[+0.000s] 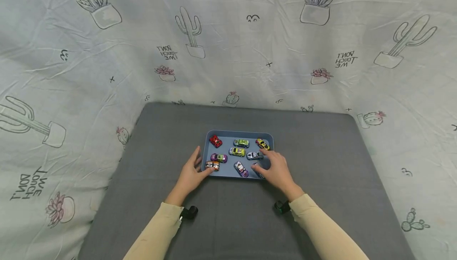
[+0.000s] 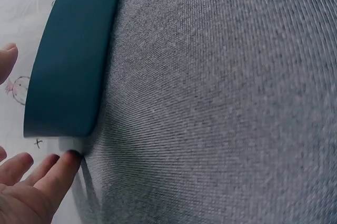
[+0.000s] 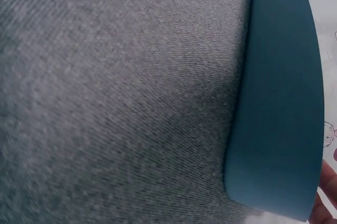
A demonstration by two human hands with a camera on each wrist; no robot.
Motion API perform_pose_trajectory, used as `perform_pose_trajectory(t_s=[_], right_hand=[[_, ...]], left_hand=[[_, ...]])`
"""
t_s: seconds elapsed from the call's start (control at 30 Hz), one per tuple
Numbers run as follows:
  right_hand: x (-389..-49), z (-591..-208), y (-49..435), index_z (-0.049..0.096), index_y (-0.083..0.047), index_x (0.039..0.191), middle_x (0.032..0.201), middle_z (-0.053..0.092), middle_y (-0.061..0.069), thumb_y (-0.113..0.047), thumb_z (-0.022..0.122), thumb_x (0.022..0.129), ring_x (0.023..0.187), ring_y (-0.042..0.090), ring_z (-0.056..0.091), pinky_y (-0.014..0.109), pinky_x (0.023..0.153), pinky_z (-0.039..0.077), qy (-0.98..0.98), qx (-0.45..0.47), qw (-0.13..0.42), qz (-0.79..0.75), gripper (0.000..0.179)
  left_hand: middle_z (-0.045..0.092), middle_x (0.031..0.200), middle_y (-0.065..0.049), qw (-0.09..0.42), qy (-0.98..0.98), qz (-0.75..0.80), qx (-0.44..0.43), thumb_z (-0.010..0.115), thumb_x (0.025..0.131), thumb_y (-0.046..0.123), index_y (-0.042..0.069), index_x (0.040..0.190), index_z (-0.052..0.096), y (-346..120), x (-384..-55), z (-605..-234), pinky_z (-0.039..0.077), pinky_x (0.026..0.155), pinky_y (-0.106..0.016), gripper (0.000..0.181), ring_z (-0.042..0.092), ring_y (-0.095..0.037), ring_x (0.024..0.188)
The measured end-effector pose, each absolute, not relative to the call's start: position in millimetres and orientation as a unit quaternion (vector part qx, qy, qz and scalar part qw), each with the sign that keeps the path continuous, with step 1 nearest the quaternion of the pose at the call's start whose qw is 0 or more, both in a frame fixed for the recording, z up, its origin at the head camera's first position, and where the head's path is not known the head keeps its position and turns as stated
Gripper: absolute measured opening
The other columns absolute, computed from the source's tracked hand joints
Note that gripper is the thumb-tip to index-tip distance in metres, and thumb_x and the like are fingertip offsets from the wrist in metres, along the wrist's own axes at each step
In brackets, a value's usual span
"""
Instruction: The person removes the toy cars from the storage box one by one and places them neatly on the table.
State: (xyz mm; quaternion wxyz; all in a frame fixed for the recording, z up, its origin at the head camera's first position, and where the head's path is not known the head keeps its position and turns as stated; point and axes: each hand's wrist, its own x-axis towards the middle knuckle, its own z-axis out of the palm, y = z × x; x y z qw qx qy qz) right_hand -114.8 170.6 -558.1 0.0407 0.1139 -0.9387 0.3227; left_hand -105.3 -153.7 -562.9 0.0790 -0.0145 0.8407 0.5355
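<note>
A shallow blue tray [image 1: 226, 170] on the grey cloth holds several toy cars. My left hand [image 1: 190, 176] is at its left side, fingers extended outside and thumb over the front rim near an orange car [image 1: 212, 165]. In the left wrist view those fingers [image 2: 60, 174] lie beside the tray's corner. My right hand [image 1: 278, 170] is over the tray's right front corner, fingers spread. Its thumb partly hides a dark car [image 1: 258, 168]; its fingertips are near a silver car [image 1: 255, 155] and a yellow-and-black car [image 1: 263, 144]. Contact is unclear.
Red [image 1: 216, 141], green [image 1: 241, 143], yellow [image 1: 237, 152], purple-and-green [image 1: 219, 158] and purple-and-white [image 1: 241, 169] cars also lie in the tray. A grey cloth [image 1: 232, 220] covers the table. Pale cactus-print fabric [image 1: 228, 45] surrounds it at the back and sides.
</note>
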Motion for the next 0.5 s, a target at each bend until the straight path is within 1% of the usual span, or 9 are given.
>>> perform_pose_trajectory(t_s=[0.1, 0.3, 0.47, 0.5], right_hand=[[-113.6, -561.2, 170.5, 0.058, -0.010, 0.134, 0.127, 0.061, 0.008, -0.055, 0.074, 0.080, 0.122, 0.030, 0.050, 0.057, 0.105, 0.029, -0.939, 0.115, 0.040, 0.323, 0.073], [-111.1, -565.9, 170.5, 0.059, -0.011, 0.133, 0.124, 0.062, 0.007, -0.058, 0.074, 0.078, 0.119, 0.029, 0.051, 0.055, 0.105, 0.030, -0.938, 0.116, 0.036, 0.324, 0.073], [-109.6, -567.5, 170.1, 0.059, -0.015, 0.133, 0.121, 0.064, 0.004, -0.057, 0.074, 0.079, 0.116, 0.026, 0.053, 0.053, 0.105, 0.030, -0.938, 0.114, 0.022, 0.326, 0.070], [-109.4, -567.9, 170.0, 0.059, -0.015, 0.133, 0.120, 0.064, 0.003, -0.056, 0.074, 0.079, 0.115, 0.025, 0.053, 0.052, 0.105, 0.031, -0.939, 0.111, 0.018, 0.326, 0.069]], left_hand=[[0.027, 0.157, -0.005, 0.077, 0.836, 0.543, -0.011, 0.080, 0.080, 0.035, 0.021, 0.156, 0.019, -153.5, -105.4, -563.4, 0.045, 0.098, -0.043, 0.099, 0.041, -0.030, 0.133], [0.033, 0.154, -0.004, 0.080, 0.826, 0.558, -0.012, 0.079, 0.081, 0.034, 0.020, 0.156, 0.022, -153.2, -105.3, -565.1, 0.049, 0.093, -0.044, 0.095, 0.046, -0.030, 0.130], [0.035, 0.153, -0.003, 0.082, 0.825, 0.558, -0.019, 0.078, 0.084, 0.029, 0.021, 0.155, 0.025, -153.9, -105.0, -568.4, 0.049, 0.093, -0.044, 0.089, 0.047, -0.032, 0.128], [0.036, 0.153, -0.004, 0.081, 0.825, 0.559, -0.016, 0.077, 0.085, 0.028, 0.021, 0.155, 0.025, -154.5, -104.7, -569.6, 0.048, 0.094, -0.045, 0.088, 0.047, -0.034, 0.128]])
